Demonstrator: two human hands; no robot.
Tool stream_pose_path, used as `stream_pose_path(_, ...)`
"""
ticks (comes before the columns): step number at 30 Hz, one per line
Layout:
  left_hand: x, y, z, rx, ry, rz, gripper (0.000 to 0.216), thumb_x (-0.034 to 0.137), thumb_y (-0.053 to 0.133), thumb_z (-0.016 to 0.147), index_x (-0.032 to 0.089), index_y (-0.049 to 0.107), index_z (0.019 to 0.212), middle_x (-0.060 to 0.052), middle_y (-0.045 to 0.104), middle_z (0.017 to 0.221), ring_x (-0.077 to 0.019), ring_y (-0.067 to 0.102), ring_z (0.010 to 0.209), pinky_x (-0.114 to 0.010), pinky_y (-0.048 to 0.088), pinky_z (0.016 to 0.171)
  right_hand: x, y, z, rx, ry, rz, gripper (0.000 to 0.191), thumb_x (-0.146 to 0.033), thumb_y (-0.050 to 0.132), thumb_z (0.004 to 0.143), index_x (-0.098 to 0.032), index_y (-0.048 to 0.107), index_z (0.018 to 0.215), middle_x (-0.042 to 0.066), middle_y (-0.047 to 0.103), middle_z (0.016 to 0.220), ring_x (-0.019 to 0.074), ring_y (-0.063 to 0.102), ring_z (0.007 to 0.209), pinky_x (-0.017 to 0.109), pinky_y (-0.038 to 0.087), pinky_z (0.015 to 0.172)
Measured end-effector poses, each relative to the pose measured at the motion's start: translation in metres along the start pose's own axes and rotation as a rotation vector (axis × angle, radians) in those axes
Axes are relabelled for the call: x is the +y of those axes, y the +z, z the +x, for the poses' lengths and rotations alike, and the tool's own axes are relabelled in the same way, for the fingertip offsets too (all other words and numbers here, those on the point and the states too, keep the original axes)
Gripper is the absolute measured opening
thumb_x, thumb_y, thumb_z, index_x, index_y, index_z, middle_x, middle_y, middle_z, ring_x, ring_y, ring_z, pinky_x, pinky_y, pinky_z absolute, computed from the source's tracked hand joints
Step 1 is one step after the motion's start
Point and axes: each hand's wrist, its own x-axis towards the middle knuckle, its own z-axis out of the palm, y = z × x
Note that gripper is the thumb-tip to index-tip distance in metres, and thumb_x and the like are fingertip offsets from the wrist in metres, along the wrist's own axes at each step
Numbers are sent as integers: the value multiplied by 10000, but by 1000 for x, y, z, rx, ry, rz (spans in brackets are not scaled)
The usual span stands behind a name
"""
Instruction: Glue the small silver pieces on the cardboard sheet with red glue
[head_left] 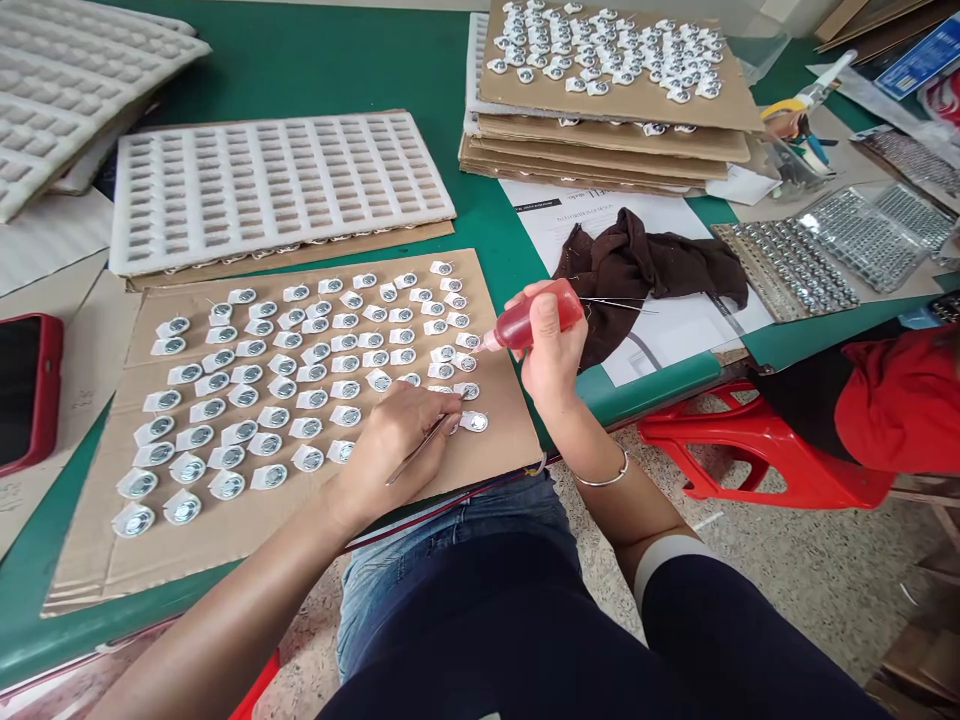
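Note:
My left hand [397,440] pinches thin metal tweezers [421,450] whose tip rests by a small round metal part [474,422] at the near right corner of a cardboard sheet [97,560]. My right hand [551,352] grips a small red squeeze bottle [534,318], its nozzle pointing left at the parts in the sheet's right column. Rows of several small white-and-silver parts [300,375] cover the cardboard.
A white foam tray [277,185] lies behind the cardboard, more trays [67,80] at far left. A red phone [26,385] sits at left. Stacked cardboard with parts [615,100] stands at back right, a brown cloth [645,265] and blister trays [825,250] beside it. A red stool [757,450] is below.

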Motion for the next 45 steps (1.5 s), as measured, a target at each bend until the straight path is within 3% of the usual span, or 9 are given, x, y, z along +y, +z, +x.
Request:
stream_pose_path(4,-3,3,-2,15,80,41,129,127,488,877,156,562,977,-65,663,954,-176,610,831,-342,432,799,-2,0,-1,-4,37,64,433,-658,437,799,-241,456,911,-2,542,782,60,487,441,203,319,308)
stream_pose_path(8,3,3,-2,-53,169,180,139,68,440,868,121,553,928,-85,634,858,-195,584,774,-364,432,739,-6,1,-1,-38,53,130,390,-615,495,795,-236,491,889,-8,563,771,52,470,422,204,321,311)
stream_pose_path(12,17,5,1,-127,253,378,209,6,370,850,92,559,831,-109,601,786,-218,564,739,-380,433,691,-11,4,0,-136,20,103,340,-557,595,754,-231,513,808,-17,569,738,74,510,465,236,429,397)
stream_pose_path(16,29,13,3,-85,293,612,209,-20,403,826,89,548,723,-123,587,726,-231,557,677,-364,432,621,-17,6,-5,-194,10,1,293,-499,637,741,-222,541,739,-16,590,685,106,562,530,279,505,516)
stream_pose_path(20,35,22,2,-26,323,753,153,-19,468,808,57,570,723,-175,622,765,-261,587,706,-367,445,616,-22,8,-12,-237,20,-102,285,-488,637,742,-218,546,745,-33,570,597,115,564,500,278,486,486)
stream_pose_path(23,35,25,-1,4,325,760,138,-7,477,812,37,596,760,-206,639,819,-279,605,737,-382,460,631,-24,9,-13,-276,-19,-171,278,-475,633,749,-216,533,734,-46,543,541,115,545,477,287,478,501)
stream_pose_path(28,34,26,-3,30,312,745,150,8,478,822,31,616,769,-199,645,798,-295,621,777,-395,479,648,-25,10,-13,-273,-158,-298,313,-497,636,732,-210,520,685,-4,569,624,132,545,576,316,487,599)
stream_pose_path(45,35,29,-3,66,319,755,154,-4,475,814,33,616,763,-181,642,757,-268,605,703,-382,455,634,-21,12,-13,-274,-284,-355,254,-427,629,763,-200,541,691,10,609,667,140,578,625,308,487,622)
